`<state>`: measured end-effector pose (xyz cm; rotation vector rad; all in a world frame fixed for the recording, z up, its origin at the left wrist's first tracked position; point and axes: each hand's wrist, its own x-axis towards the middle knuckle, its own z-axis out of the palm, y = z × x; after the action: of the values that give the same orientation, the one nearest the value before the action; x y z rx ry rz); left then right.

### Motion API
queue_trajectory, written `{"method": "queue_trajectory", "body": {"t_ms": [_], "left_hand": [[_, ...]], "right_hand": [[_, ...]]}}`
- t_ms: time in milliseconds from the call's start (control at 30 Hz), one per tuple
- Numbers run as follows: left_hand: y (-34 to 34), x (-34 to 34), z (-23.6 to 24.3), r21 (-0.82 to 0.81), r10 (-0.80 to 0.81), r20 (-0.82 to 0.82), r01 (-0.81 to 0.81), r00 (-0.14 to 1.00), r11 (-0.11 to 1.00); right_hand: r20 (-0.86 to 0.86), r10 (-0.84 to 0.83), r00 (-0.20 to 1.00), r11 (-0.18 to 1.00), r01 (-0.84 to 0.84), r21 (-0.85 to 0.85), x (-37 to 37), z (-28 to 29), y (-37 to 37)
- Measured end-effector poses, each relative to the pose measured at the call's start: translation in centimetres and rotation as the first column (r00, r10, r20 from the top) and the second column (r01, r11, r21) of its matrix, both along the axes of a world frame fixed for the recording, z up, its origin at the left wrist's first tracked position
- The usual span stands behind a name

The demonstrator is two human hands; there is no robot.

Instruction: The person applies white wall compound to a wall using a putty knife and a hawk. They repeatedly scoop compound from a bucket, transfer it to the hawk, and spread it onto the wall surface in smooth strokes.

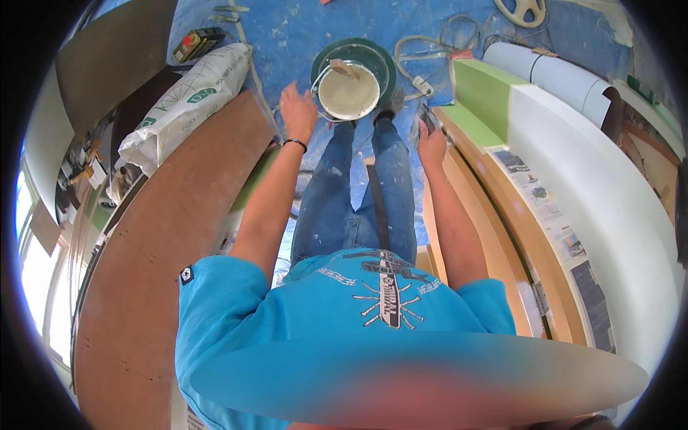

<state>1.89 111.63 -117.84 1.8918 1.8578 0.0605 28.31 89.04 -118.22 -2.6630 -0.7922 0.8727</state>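
Note:
A white bucket (349, 115) of pale, creamy filler stands inside a dark green tub (390, 63) in front of my feet. Over the bucket's far rim lies a short wooden handle (344, 69); what it belongs to is hidden. My left hand (297, 115), with a dark band on its wrist, hovers just left of the bucket. Its fingers are slightly blurred but look apart, with nothing visible in them. To the right of the tub, my right hand (431, 146) is closed round a flat dark grey tool (426, 123), whose exact kind I cannot make out.
Blue sheeting (279, 43) covers the floor. A long brown board (165, 208) and a white printed sack (190, 100) flank me on the left. At right are a green-and-white ledge (487, 100) and wooden edging (494, 222). Beyond the tub lies a cable with a power strip (421, 84).

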Motion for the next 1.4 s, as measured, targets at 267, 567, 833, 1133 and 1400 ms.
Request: {"method": "queue_trajectory", "body": {"t_ms": [267,567,833,1133,1400], "left_hand": [[3.1,9.2,3.9,0.158,-0.762,-0.394,0.855,0.513,0.494],[4.8,2.2,-1.5,-0.175,-0.750,-0.325,0.742,0.577,0.647],[4.3,2.5,-2.3,-0.352,-0.696,-0.162,0.618,0.700,0.703],[1.6,5.5,-3.0,-0.472,-0.673,-0.043,0.579,0.738,0.665],[-1.8,4.7,1.0,-0.324,-0.663,-0.123,0.602,0.739,0.730]], "right_hand": [[-0.165,0.154,0.974,0.980,-0.172,-0.099,-2.7,-3.6,6.6],[-0.213,0.086,0.973,0.994,-0.071,0.080,-6.4,-3.7,11.9],[-0.172,0.227,0.959,0.969,-0.205,0.138,-3.5,-5.6,14.6],[-0.225,0.061,0.972,0.997,-0.049,0.061,-4.2,-6.6,14.2],[-0.269,0.018,0.963,1.000,-0.017,0.003,-6.0,-5.6,15.3]]}}
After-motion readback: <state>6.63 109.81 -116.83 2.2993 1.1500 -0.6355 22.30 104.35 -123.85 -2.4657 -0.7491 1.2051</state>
